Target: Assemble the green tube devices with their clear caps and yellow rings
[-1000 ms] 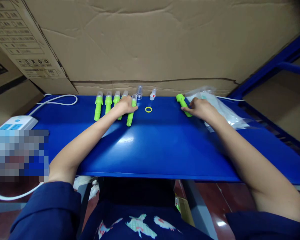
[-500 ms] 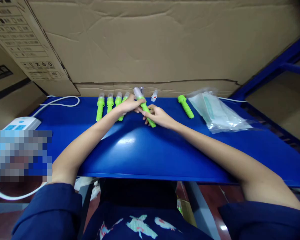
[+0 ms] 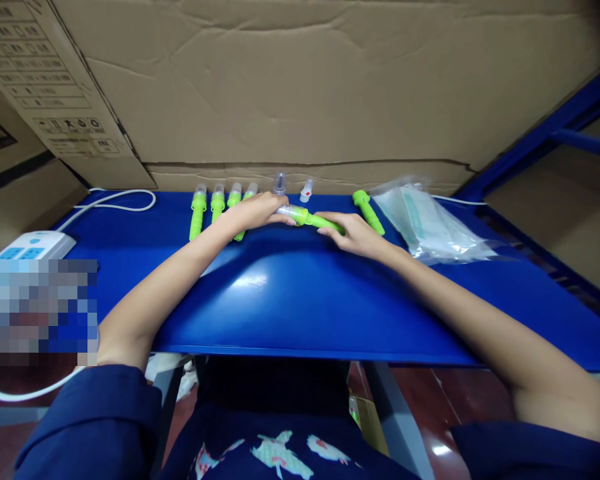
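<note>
Both hands hold one lime-green handle with a clear cap (image 3: 301, 215), lying nearly level above the table. My left hand (image 3: 257, 211) is closed around its clear end. My right hand (image 3: 354, 235) grips the green end, its fingers partly hiding it. Just behind my left hand stands a clear cap (image 3: 279, 183), and to its right is a small clear piece with a red dot (image 3: 306, 192). Several similar capped green handles (image 3: 198, 215) lie in a row left of my left hand, some partly covered by it. An uncapped green handle (image 3: 369, 212) rests beyond my right hand.
A clear plastic bag (image 3: 433, 223) with white and pale green contents lies at the right of the blue table (image 3: 280, 300). On the left are a white power strip (image 3: 40, 248) and its cable (image 3: 123, 208). Cardboard (image 3: 280, 87) walls the back; a blue frame (image 3: 540, 127) stands right.
The held green handle has turned from steeply slanted to nearly level. My right hand has moved right to its green end, while my left hand has closed over the clear end.
</note>
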Demonstrator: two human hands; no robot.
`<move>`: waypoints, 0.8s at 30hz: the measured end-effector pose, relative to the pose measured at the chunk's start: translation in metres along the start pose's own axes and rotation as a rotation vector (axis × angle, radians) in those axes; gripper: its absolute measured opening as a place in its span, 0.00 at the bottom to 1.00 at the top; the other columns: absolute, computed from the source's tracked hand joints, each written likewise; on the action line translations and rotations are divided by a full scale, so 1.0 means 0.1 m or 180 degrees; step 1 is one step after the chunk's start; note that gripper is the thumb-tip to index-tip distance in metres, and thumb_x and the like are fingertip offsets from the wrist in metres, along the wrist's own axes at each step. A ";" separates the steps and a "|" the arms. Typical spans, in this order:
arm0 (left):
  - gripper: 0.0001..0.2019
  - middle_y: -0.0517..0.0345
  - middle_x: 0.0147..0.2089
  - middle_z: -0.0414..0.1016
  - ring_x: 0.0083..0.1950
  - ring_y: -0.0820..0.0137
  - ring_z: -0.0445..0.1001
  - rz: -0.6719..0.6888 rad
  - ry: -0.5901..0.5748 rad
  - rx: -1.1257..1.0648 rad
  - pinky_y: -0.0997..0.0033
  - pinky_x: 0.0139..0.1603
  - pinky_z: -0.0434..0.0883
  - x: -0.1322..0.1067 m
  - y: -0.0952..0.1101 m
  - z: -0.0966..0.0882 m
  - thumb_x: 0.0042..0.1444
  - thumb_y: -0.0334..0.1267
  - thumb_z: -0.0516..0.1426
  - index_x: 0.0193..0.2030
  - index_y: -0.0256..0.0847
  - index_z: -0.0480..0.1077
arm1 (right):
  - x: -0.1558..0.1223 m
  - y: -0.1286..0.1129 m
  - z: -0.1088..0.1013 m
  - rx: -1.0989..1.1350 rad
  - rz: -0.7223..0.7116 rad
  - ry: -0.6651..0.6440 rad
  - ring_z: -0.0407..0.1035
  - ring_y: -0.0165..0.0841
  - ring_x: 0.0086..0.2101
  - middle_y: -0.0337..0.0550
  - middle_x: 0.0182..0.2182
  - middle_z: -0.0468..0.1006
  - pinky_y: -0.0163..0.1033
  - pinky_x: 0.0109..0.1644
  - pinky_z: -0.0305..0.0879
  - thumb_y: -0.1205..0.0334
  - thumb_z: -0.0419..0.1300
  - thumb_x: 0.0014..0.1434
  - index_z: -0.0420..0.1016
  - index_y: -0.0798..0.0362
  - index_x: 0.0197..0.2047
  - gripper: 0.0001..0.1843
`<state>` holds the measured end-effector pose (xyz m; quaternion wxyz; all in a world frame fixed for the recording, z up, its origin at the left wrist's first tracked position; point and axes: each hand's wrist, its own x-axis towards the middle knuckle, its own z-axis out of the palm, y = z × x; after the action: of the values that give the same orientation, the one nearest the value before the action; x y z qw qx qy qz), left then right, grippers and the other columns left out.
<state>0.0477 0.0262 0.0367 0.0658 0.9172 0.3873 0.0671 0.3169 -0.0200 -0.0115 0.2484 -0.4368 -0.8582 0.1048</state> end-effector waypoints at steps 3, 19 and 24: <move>0.21 0.47 0.49 0.80 0.58 0.55 0.78 -0.0236 -0.0166 -0.0190 0.65 0.60 0.68 0.00 0.06 -0.03 0.66 0.56 0.56 0.51 0.42 0.75 | -0.03 -0.01 0.01 -0.0596 -0.0179 0.0137 0.76 0.50 0.49 0.58 0.50 0.81 0.51 0.52 0.71 0.56 0.49 0.71 0.74 0.56 0.63 0.24; 0.34 0.49 0.31 0.72 0.31 0.68 0.72 -0.0620 -0.0893 -0.2475 0.62 0.37 0.73 -0.05 -0.11 0.05 0.66 0.68 0.44 0.32 0.39 0.72 | 0.00 -0.05 -0.25 0.1277 0.1124 0.0926 0.77 0.40 0.35 0.47 0.37 0.80 0.45 0.37 0.75 0.29 0.61 0.59 0.70 0.48 0.48 0.31; 0.34 0.46 0.32 0.73 0.34 0.65 0.75 -0.0628 -0.0922 -0.2612 0.59 0.39 0.74 -0.04 -0.08 0.06 0.66 0.68 0.45 0.33 0.38 0.73 | 0.02 -0.04 -0.24 0.1954 0.1186 0.0934 0.75 0.36 0.30 0.45 0.32 0.79 0.43 0.35 0.77 0.30 0.66 0.53 0.72 0.49 0.44 0.31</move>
<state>0.0400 0.0284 0.0289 0.4839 0.7737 0.4010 0.0795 0.3254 -0.0219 0.0108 0.4645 -0.5009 -0.6482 0.3365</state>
